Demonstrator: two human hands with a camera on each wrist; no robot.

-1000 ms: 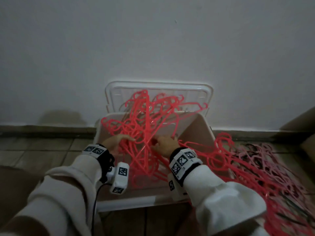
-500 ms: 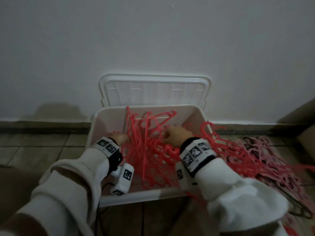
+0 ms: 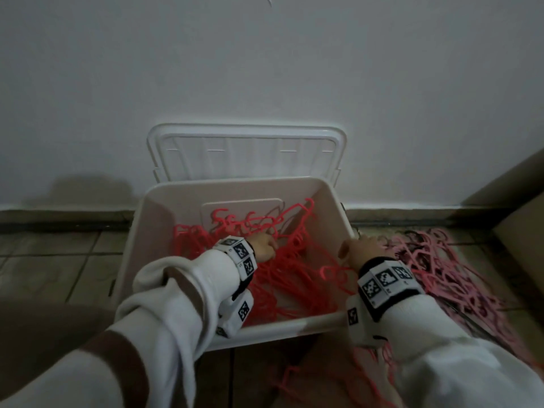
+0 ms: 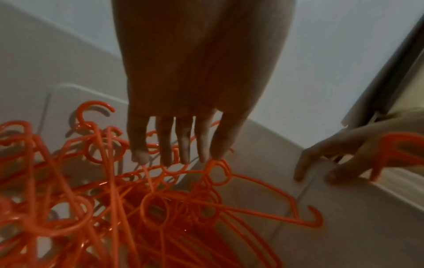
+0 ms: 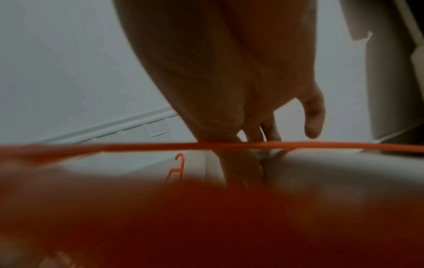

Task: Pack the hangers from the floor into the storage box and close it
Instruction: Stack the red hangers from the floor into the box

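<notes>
A white storage box (image 3: pixel 235 184) stands open on the tiled floor, its lid (image 3: pixel 244 154) leaning on the wall behind. A tangle of red hangers (image 3: pixel 294 275) lies inside it. My left hand (image 3: pixel 263 245) is down in the box; in the left wrist view its straight fingers (image 4: pixel 181 154) point down and touch the hanger hooks (image 4: pixel 172 208). My right hand (image 3: pixel 360 250) rests with spread fingers on the box's right rim (image 4: pixel 332 181). In the right wrist view a red hanger bar (image 5: pixel 137 146) crosses in front of the right hand (image 5: pixel 263 134).
A heap of pink hangers (image 3: pixel 441 266) lies on the floor right of the box, and more hangers (image 3: pixel 294 378) sit in front of it. A cardboard box (image 3: pixel 524 231) stands at the far right. The wall is close behind.
The red bundle held above the box has dropped into it. My left hand went down onto the pile. My right hand moved right to the box rim.
</notes>
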